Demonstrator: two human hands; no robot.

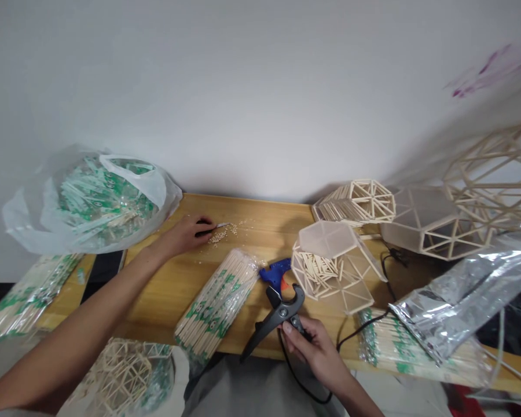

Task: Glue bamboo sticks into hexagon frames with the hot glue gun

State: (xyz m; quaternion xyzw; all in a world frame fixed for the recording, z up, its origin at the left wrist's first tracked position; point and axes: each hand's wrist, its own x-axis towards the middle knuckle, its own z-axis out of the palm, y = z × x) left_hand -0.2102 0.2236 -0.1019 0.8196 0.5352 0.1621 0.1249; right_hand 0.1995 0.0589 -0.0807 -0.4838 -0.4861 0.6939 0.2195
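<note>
My right hand [313, 350] is closed round one handle of a pair of black pruning shears [282, 313], whose jaws are spread apart. At the far side of the table, my left hand [186, 233] grips a small black-handled tool with a slim metal tip [223, 225]; its exact kind is hard to tell. That tip lies beside a scatter of tiny wooden offcuts [220, 236]. Just beyond the shears rests a blue glue gun [276, 271] with an orange trigger, partly hidden by them. A plastic-wrapped bundle of wooden chopsticks [219, 301] lies between my hands.
A white plastic bag [165, 197] of green-printed wrappers stands at left. On the right are a hexagonal stick box [325, 240] holding short sticks, a stick cylinder [371, 200], larger lattice frames [490, 191], silver foil packaging [455, 295] and a black cable [360, 330]. More wrapped chopsticks [30, 289] lie left.
</note>
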